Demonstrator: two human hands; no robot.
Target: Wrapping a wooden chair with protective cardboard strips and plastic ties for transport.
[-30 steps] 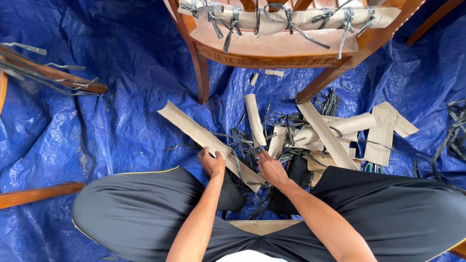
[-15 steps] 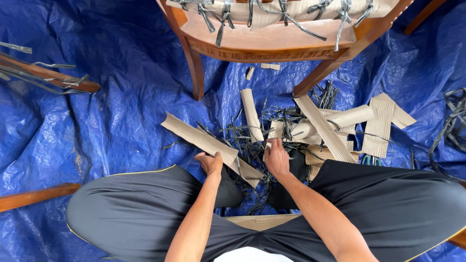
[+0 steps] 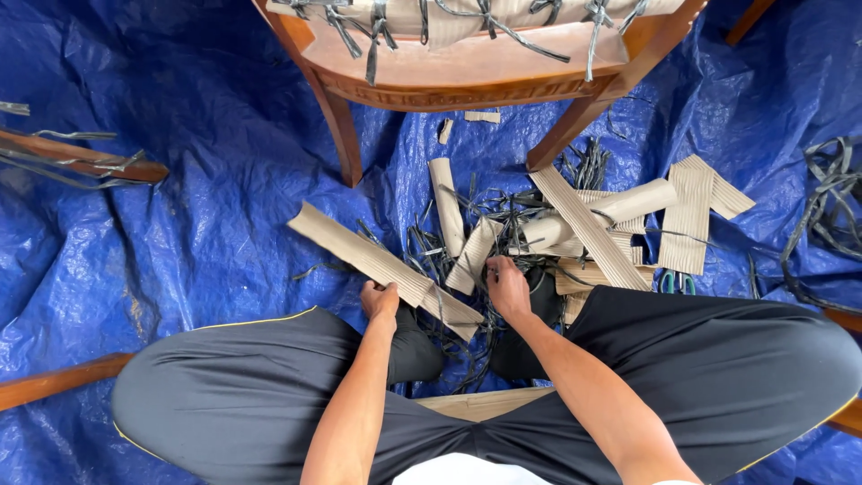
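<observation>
Here, blue tarp (image 3: 180, 207) fills whole frame. Wooden chair (image 3: 467, 76) at top centre, cardboard padding strapped on with grey ties. Person's dark trousers (image 3: 718, 368) span bottom, knees spread wide. Heap of corrugated cardboard strips (image 3: 620, 233) right of centre, tangled with grey strapping (image 3: 503, 211). Long cardboard strip (image 3: 377, 260) runs diagonally at centre. Left hand (image 3: 380, 301) grips its lower edge, fingers curled shut around it. Right hand (image 3: 508, 286) just right of that, fingers pinched on smaller cardboard strip (image 3: 473, 256) among strapping.
</observation>
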